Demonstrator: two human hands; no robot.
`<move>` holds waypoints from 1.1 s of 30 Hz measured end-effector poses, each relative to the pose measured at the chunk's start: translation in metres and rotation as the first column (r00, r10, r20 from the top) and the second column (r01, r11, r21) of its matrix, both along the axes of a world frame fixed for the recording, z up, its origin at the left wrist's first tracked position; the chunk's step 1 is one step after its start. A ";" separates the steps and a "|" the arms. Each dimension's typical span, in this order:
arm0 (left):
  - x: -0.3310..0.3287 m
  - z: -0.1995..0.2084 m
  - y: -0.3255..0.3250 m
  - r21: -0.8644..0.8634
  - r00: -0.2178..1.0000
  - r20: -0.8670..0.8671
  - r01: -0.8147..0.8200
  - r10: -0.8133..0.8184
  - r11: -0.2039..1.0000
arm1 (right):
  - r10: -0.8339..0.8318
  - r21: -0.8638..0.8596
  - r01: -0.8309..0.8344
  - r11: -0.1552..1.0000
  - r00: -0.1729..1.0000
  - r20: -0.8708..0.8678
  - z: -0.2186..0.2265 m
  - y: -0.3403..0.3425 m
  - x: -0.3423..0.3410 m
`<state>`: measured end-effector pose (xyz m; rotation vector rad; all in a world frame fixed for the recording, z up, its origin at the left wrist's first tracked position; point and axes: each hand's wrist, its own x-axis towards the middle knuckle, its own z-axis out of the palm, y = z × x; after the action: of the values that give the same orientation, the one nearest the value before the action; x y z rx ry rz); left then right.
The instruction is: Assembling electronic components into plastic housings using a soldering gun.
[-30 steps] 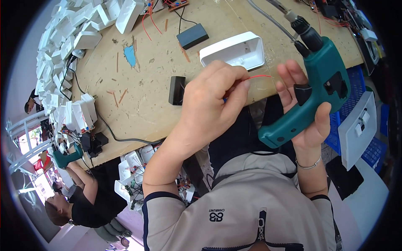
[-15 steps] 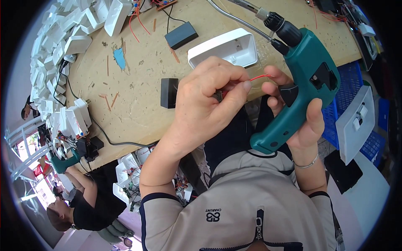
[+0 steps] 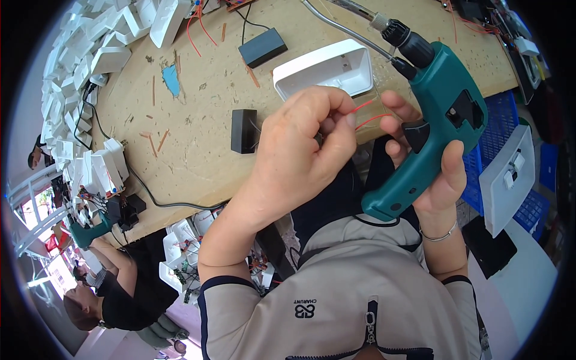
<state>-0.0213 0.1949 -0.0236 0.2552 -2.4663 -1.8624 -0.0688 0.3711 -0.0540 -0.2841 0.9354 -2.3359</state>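
My left hand (image 3: 303, 141) is closed in a pinch on red wires (image 3: 373, 116). Two thin red ends stick out past the fingertips toward my right hand; the rest of the wires is hidden behind the fingers. In my right hand (image 3: 437, 195) lies a green soldering gun (image 3: 447, 81), fingers by its black trigger and thumb on the near side. Its metal tip and the bent solder feed tube point to the far left, away from the wires. An open white plastic housing (image 3: 324, 71) rests just beyond my left hand. A small black box (image 3: 243, 131) stands beside that hand.
Another black box (image 3: 264, 48) with a cable lies farther back on the wooden table (image 3: 198, 132). White housings (image 3: 111, 61) are heaped along the left. Blue crates (image 3: 501, 120) and a white cover (image 3: 509, 180) are at right. A co-worker (image 3: 132, 279) sits at lower left.
My left hand has turned slightly, and two red wire ends now show apart where one stuck out before. The soldering gun has barely moved.
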 end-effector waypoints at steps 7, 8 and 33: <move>0.001 0.002 0.000 -0.078 0.993 -0.116 -0.002 -0.007 0.997 | -0.027 -0.027 0.027 0.999 1.000 -0.010 0.000 -0.005 -0.002; 0.001 0.002 0.000 -0.017 0.997 -0.081 -0.010 0.009 1.000 | -0.035 -0.019 0.034 0.999 0.999 -0.008 -0.001 -0.005 -0.003; -0.001 -0.029 0.018 -0.416 0.817 -0.577 -0.289 -0.005 0.862 | -0.104 0.023 0.103 0.994 0.994 0.034 0.002 -0.017 -0.007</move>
<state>-0.0221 0.2128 -0.0522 -0.1146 -2.2871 -0.9865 -0.0759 0.3539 -0.0524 -0.1891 0.9779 -2.4154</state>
